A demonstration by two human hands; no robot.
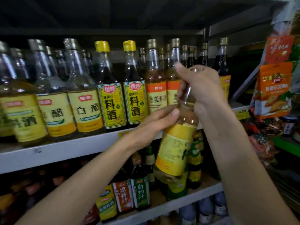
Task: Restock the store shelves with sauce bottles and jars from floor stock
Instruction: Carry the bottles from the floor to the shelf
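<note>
a: packed bottle row (113, 101) fills the upper shelf (65, 150), packets (274, 88) hang right.
b: yellow-label bottle (177, 148) tilted out front. right hand (203, 88) grip wraps its neck, left hand (155, 120) pinches its shoulder.

Hands: two, left hand (162, 118) and right hand (203, 88), both holding one held bottle (176, 148).

Upper shelf (65, 151), front row, left of the fingers:
- three pale-yellow-label bottles (86, 109) in full view, a fourth cut by the frame edge
- two yellow-capped bottles (112, 104)
- two orange-label bottles (156, 96), the second partly behind the fingers

Right of the fingers: two orange packets (274, 90), hanging.

Below the fingers: one green-label bottle (140, 192).

Rear rows too blurred to count.
</note>
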